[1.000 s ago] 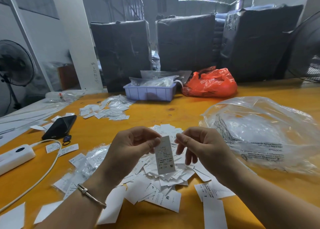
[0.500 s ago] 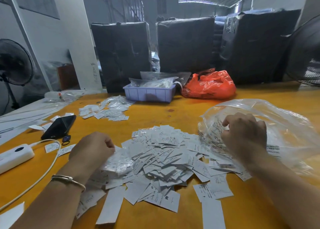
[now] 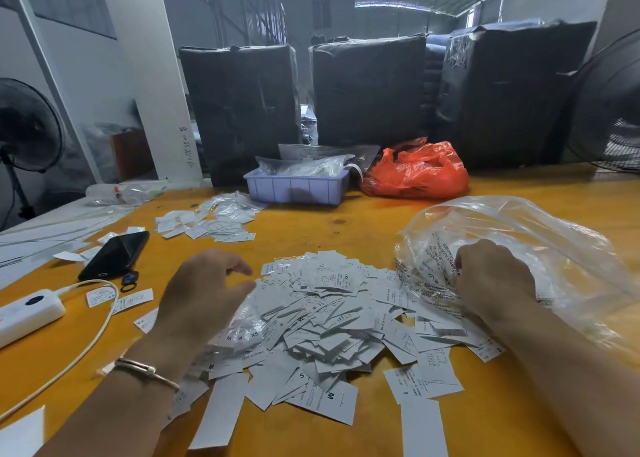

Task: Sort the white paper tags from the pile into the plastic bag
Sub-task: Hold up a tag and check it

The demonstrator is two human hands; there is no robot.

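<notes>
A loose pile of white paper tags [image 3: 329,318] with size letters lies on the orange table [image 3: 346,228] in front of me. The clear plastic bag [image 3: 519,235] lies crumpled to the right of it, its printed mouth facing the pile. My right hand [image 3: 491,276] sits at that mouth with fingers curled into the plastic; whether a tag is inside the grip is hidden. My left hand [image 3: 204,294] hovers over the pile's left side, fingers relaxed and holding nothing.
A black phone [image 3: 114,254], a white power bank [image 3: 27,313] and its cable [image 3: 100,325] lie at the left. A smaller tag heap [image 3: 207,223], a lilac tray [image 3: 298,188] and a red bag [image 3: 415,172] sit farther back, before black bales [image 3: 367,89].
One second ago both hands pinched a single tag above the pile. My right hand went right to the bag's mouth and stayed. My left hand dropped to the pile, then lifted and loosened.
</notes>
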